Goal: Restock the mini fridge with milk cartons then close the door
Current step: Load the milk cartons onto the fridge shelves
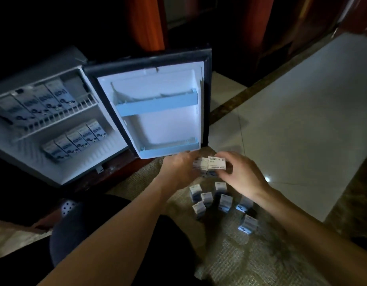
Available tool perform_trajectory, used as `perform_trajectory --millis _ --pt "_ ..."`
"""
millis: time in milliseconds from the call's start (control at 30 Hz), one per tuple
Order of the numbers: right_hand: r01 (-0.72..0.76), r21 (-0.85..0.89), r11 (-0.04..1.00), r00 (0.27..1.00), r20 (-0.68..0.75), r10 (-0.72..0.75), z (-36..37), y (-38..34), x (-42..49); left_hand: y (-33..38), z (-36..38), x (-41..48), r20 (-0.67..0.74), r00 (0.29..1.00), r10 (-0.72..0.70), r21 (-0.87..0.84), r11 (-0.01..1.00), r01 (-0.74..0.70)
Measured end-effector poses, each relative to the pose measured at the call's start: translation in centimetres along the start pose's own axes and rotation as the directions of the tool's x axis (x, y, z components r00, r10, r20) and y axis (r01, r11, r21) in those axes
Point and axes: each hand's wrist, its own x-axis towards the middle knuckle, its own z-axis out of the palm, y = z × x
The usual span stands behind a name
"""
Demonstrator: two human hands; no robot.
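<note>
The mini fridge (61, 174) stands open at the left, its door (157, 124) swung wide with both door racks bare. Several milk cartons (40, 100) line the upper wire shelf and several more (75, 139) stand on the fridge floor. Just below the door's lower edge, my left hand (178, 170) and my right hand (240, 174) hold two white cartons (209, 164) side by side between them, fingers curled around them. Several loose cartons (219, 200) stand on the woven mat below my hands.
A woven mat (250, 254) covers the floor under the cartons. Pale floor tiles (302, 120) with dark borders spread to the right. Red curtains (147, 21) and dark wooden furniture stand behind the fridge. My dark-clothed knee (79, 234) is at the lower left.
</note>
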Motion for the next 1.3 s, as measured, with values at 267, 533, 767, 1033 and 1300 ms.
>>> perform_trajectory --millis 267,533,767,1033,1300 --pt "0.199 0.101 0.975 0.979 -0.064 -0.193 -3.2 -9.8 6.1 -5.9 -10.9 -3.2 -0.276 0.956 -0.095 -0.13 0.99 0.061" --pt "0.371 0.129 0.919 0.927 0.006 -0.375 -0.5 -20.3 12.1 -14.4 -15.8 -8.4 -0.425 0.876 -0.228 -0.234 0.963 0.137" --pt "0.47 0.144 0.871 0.871 0.084 -0.484 6.0 -27.6 17.1 -23.1 -15.9 -11.3 -0.513 0.778 -0.363 -0.297 0.925 0.236" --pt "0.501 0.192 0.844 0.846 0.096 -0.525 15.1 -32.3 23.4 -32.4 -14.3 -10.5 -0.53 0.713 -0.46 -0.278 0.888 0.366" --pt "0.507 0.26 0.822 0.842 0.051 -0.536 22.4 -35.8 29.1 -39.9 -12.8 -8.6 -0.613 0.609 -0.504 -0.294 0.86 0.416"
